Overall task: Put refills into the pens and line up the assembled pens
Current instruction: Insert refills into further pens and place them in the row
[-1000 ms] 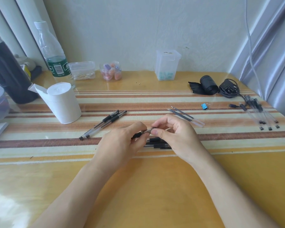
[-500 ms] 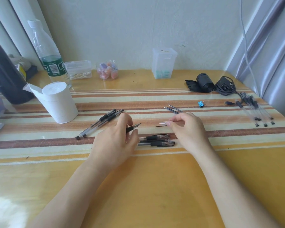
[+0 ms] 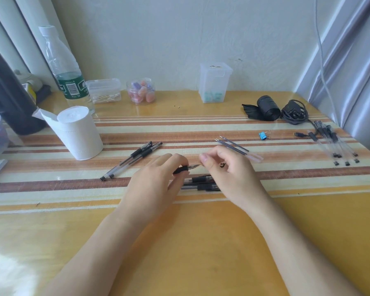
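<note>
Yellow tabletop spreads wide on the near side. Left hand grips a black-gripped pen; curled right hand sits beside its tip, hold unclear.

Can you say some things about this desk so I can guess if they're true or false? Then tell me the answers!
1. The left hand holds a pen. True.
2. The blue clip sits right beside the paper roll. False: it lies far over to the right, near the loose refills.
3. Two pens lie just right of the paper roll. True.
4. The water bottle is lying down. False: it stands upright.
</note>
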